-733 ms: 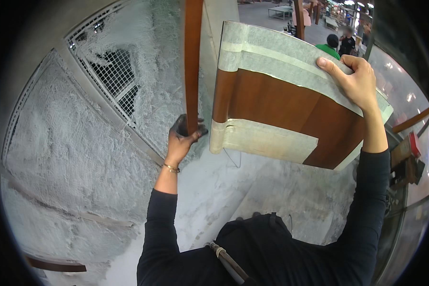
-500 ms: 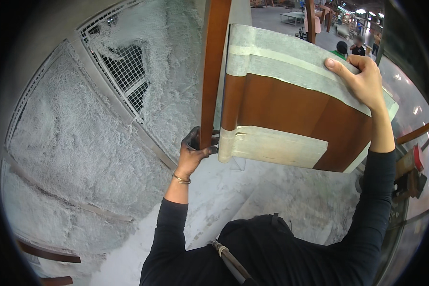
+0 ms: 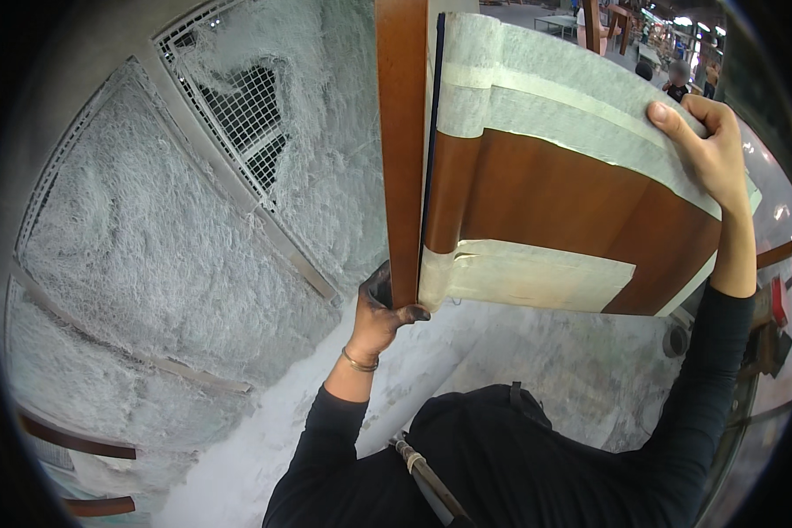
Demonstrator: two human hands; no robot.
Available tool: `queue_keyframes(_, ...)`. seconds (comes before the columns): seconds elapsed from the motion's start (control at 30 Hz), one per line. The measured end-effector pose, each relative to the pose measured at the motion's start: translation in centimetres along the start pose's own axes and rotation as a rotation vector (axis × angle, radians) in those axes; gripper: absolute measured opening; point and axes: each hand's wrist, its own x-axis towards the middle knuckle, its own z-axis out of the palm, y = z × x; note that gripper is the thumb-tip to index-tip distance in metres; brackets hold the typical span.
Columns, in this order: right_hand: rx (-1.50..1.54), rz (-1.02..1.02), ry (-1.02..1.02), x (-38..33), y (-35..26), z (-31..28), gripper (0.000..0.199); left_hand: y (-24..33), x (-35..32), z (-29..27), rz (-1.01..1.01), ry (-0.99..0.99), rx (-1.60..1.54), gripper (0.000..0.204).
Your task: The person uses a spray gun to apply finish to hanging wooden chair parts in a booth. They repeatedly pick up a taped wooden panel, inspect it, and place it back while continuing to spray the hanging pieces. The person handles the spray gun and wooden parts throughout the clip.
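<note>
A brown wooden panel (image 3: pixel 554 189) with a rounded left edge is held up in front of me. Pale masking paper (image 3: pixel 581 101) covers its upper band and a lower patch. My right hand (image 3: pixel 708 150) grips the panel's upper right edge, thumb on the near face, other fingers partly hidden behind. Against the panel's left side stands a long brown wooden strip (image 3: pixel 402 158). My left hand (image 3: pixel 385 315), dark with stain on the fingers, is closed round the strip's lower end. Its thumb reaches to the panel's lower left corner.
At left is a wall of fuzzy, fibre-coated filter panels (image 3: pixel 141 211) with a torn spot baring a metal grid (image 3: pixel 242 110). Curved brown wooden pieces (image 3: pixel 79 437) lie at lower left. Pale dust coats the floor (image 3: pixel 264 440). People (image 3: pixel 678 79) and a table (image 3: pixel 556 24) appear far back.
Panel and strip have shifted right in view, and the gap between their lower ends has narrowed. My left hand has moved right and a little lower; my right hand keeps its hold.
</note>
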Motion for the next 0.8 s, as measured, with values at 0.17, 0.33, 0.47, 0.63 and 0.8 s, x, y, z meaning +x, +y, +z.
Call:
queue_keyframes(0.17, 0.042, -0.003, -0.048, -0.3, -0.1, -0.8, 0.057, 0.5, -1.4, 2.0, -0.015, 0.058, -0.034, 0.084)
queue_keyframes(0.33, -0.035, 0.0, -0.097, -0.4, -0.5, -1.9, 0.056, 0.8, -1.5, 2.4, -0.016, 0.039, -0.032, 0.082)
queue_keyframes(0.47, 0.001, -0.044, -0.043, -0.4, -0.5, -1.8, 0.059, 0.7, -1.4, 2.2, 0.024, 0.002, -0.021, 0.083)
queue_keyframes(0.63, -0.026, -0.041, -0.036, -0.2, -0.9, -1.5, 0.06, 0.7, -1.7, 2.1, -0.002, 0.024, -0.038, 0.082)
queue_keyframes(0.8, -0.026, -0.056, -0.043, 0.2, -1.5, -1.5, 0.062, 0.9, -2.1, 1.9, 0.036, 0.002, -0.032, 0.08)
